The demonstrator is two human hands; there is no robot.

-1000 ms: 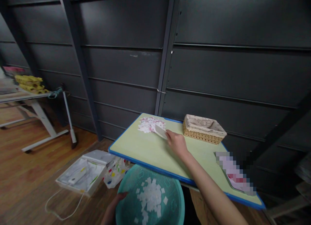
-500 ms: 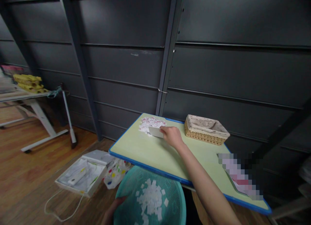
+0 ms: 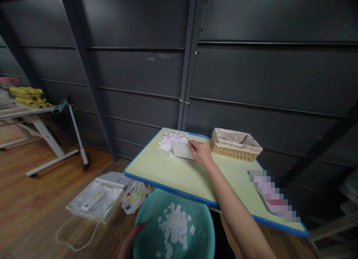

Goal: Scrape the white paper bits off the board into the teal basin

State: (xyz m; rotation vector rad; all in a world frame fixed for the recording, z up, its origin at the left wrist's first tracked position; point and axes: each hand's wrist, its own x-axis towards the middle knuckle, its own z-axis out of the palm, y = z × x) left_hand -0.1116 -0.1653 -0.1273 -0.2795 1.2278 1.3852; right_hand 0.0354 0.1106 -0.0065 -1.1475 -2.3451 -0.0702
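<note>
My right hand [image 3: 200,153] pinches a flat white card [image 3: 182,149] by its right end, above the yellow-green table [image 3: 156,173]. Just behind the card lies a heap of small white and pinkish paper pieces [image 3: 169,139]. Below the table's front edge is a teal plastic basket [image 3: 205,229], with many white paper squares [image 3: 176,225] gathered in its middle. My left hand [image 3: 137,231] grips the left rim of this basket; its thumb shows inside the rim and the other fingers are hidden.
A cloth-lined wicker basket [image 3: 235,147] stands at the table's back right. A blurred-out flat item [image 3: 271,199] lies at the right edge. On the floor at left are an open white box [image 3: 95,201] with a cord and a spotted plastic bag [image 3: 135,197]. Dark wall panels [image 3: 140,72] rise behind.
The card, held in my right hand, has moved slightly right and nearer, and more of its face shows. The view has shifted a little. My left hand stays at the basket rim.
</note>
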